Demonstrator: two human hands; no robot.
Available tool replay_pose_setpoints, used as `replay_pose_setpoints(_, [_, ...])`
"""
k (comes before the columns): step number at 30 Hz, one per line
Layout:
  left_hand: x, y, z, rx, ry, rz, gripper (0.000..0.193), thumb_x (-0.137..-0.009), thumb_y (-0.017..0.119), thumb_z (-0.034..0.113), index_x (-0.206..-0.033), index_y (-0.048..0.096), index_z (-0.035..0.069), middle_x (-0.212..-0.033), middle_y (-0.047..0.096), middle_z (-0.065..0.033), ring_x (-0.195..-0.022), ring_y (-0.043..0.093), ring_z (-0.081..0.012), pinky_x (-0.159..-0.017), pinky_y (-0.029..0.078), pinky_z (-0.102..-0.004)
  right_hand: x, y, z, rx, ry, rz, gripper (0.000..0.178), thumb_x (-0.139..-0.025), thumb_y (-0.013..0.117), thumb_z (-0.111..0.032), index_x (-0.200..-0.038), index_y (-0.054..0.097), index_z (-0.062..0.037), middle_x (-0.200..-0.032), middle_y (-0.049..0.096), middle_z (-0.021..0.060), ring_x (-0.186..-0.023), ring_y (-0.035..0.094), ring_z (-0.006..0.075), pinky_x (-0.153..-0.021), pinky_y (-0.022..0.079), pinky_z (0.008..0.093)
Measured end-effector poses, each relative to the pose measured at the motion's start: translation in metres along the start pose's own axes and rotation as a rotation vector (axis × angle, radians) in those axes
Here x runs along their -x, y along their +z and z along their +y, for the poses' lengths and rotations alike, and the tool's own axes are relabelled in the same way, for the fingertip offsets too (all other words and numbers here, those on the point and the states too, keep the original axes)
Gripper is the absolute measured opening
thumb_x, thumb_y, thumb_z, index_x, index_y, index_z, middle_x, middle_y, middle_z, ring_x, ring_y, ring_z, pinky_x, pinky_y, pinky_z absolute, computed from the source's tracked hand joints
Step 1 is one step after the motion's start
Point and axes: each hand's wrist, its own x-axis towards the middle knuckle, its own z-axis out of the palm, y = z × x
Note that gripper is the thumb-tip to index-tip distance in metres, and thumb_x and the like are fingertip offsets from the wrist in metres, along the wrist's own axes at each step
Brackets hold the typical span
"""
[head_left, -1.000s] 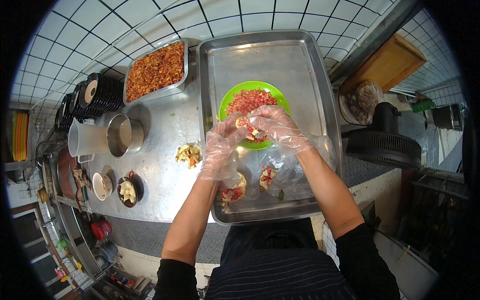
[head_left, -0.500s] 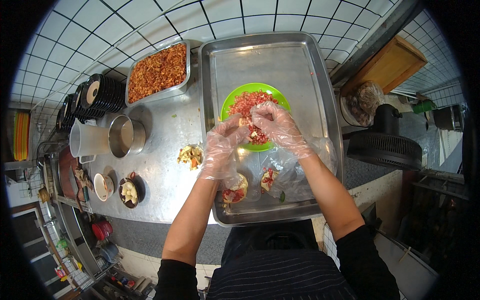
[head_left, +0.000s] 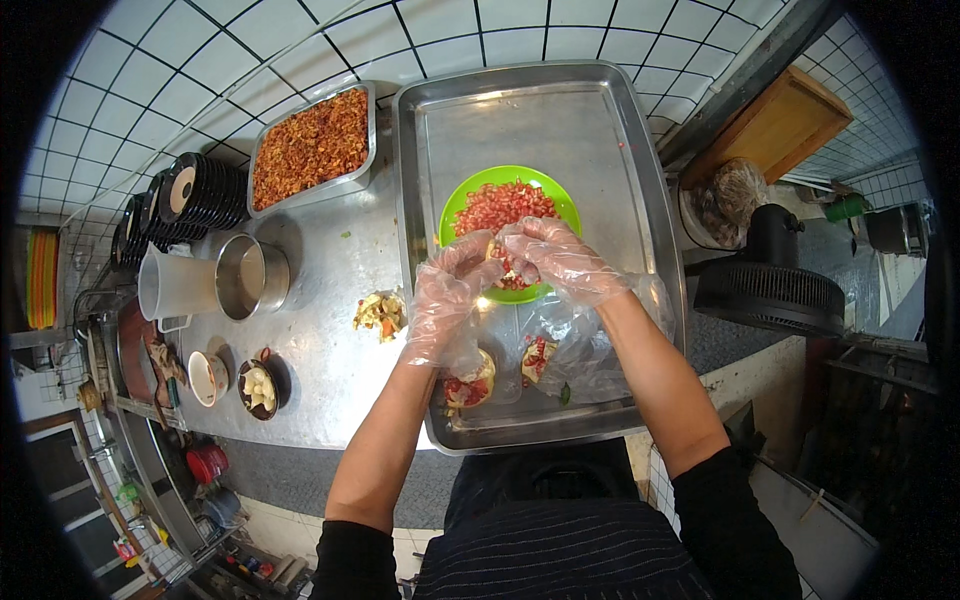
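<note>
Stack of black dishes (head_left: 205, 190): piled at the far left, near the tiled wall (head_left: 440, 30).
Jug (head_left: 178, 283), translucent white: on the metal desk (head_left: 315, 270), beside the next item.
White bowl (head_left: 207, 378): near side of the desk, below the jug.
Pot (head_left: 240, 265), steel, round.
Small dark bowl (head_left: 258, 388): filled with pale, peeled pieces; just right of the white bowl.
Rectangular pan (head_left: 372, 140), metal: full of reddish-brown crumbly food (head_left: 312, 148); set at the back against the wall.
Peel scraps (head_left: 378, 315), pale yellow: a loose heap on the desk, left of the tray.
Left hand (head_left: 450, 290), gloved in clear plastic: fingers and thumb drawn in narrow, holding a small pomegranate piece.
Large tray (head_left: 520, 115), metal, raised rim: beneath both hands.
Pomegranate chunk (head_left: 470, 385), larger: in the tray's near left corner, red seeds exposed.
Small pomegranate piece (head_left: 496, 252): between the two hands, over the plate, mostly hidden by fingers.
Green plate (head_left: 570, 205), round: in the tray, heaped with loose red seeds (head_left: 505, 205).
Second chunk (head_left: 538, 358), smaller: nearer side of the tray.
Right hand (head_left: 555, 258), likewise gloved: fingers bunched beside the piece; whether they grip it cannot be told.
Green leaf (head_left: 564, 393): near the tray's front edge.
Clear plastic sheet (head_left: 590, 330), crumpled: below the right hand.
Fan (head_left: 770, 290), black: right of the tray.
Wooden box (head_left: 775, 120): far right.
</note>
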Motion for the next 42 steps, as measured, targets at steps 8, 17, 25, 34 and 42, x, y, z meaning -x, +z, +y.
replay_pose_setpoints(8, [-0.002, -0.003, -0.005, -0.035, 0.002, -0.053, 0.036, -0.082, 0.067, 0.004, -0.117, 0.059, -0.004, -0.106, 0.065, -0.0104, -0.094, 0.061, -0.0144, -0.085, 0.049, -0.0269, -0.003, 0.002, 0.004, 0.034, 0.001, -0.031, 0.015, -0.085, 0.067, -0.018, -0.091, 0.062, -0.0051, -0.077, 0.06, -0.0006, -0.065, 0.054, 0.0063, -0.058, 0.044, 0.022])
replay_pose_setpoints(17, [-0.002, -0.004, 0.003, -0.17, 0.014, -0.084, 0.036, -0.084, 0.065, 0.006, -0.118, 0.058, -0.003, -0.108, 0.064, -0.0112, -0.096, 0.061, -0.016, -0.087, 0.048, -0.0283, 0.001, 0.002, 0.003, 0.039, -0.039, -0.053, 0.017, -0.082, 0.067, -0.01, -0.095, 0.059, -0.0014, -0.082, 0.06, 0.0034, -0.068, 0.056, 0.009, -0.06, 0.046, 0.0236])
replay_pose_setpoints(25, [-0.003, -0.005, 0.011, -0.298, 0.134, -0.136, 0.032, -0.086, 0.064, 0.007, -0.116, 0.06, -0.003, -0.111, 0.064, -0.0116, -0.099, 0.06, -0.0166, -0.088, 0.048, -0.0289, -0.001, 0.001, -0.001, 0.04, 0.003, -0.067, 0.016, -0.078, 0.067, -0.01, -0.089, 0.059, -0.0015, -0.077, 0.058, 0.0026, -0.066, 0.055, 0.0091, -0.059, 0.044, 0.0238])
replay_pose_setpoints(34, [-0.004, -0.008, 0.005, -0.086, -0.005, -0.117, 0.035, -0.086, 0.064, 0.007, -0.12, 0.058, -0.001, -0.11, 0.063, -0.0082, -0.097, 0.058, -0.0131, -0.088, 0.047, -0.0265, -0.003, -0.005, 0.004, -0.153, 0.042, -0.118, 0.013, -0.08, 0.064, -0.011, -0.088, 0.058, -0.002, -0.075, 0.058, 0.0029, -0.066, 0.057, 0.0116, -0.061, 0.047, 0.0252])
replay_pose_setpoints(42, [-0.006, -0.009, -0.001, 0.188, -0.102, -0.06, 0.031, -0.086, 0.063, 0.008, -0.116, 0.057, 0.004, -0.1, 0.063, -0.0051, -0.089, 0.059, -0.0107, -0.079, 0.05, -0.0251, -0.004, -0.007, 0.012, -0.289, 0.023, -0.057, 0.02, -0.084, 0.059, -0.01, -0.102, 0.056, -0.0004, -0.086, 0.06, 0.0065, -0.074, 0.062, 0.0155, -0.07, 0.055, 0.0322])
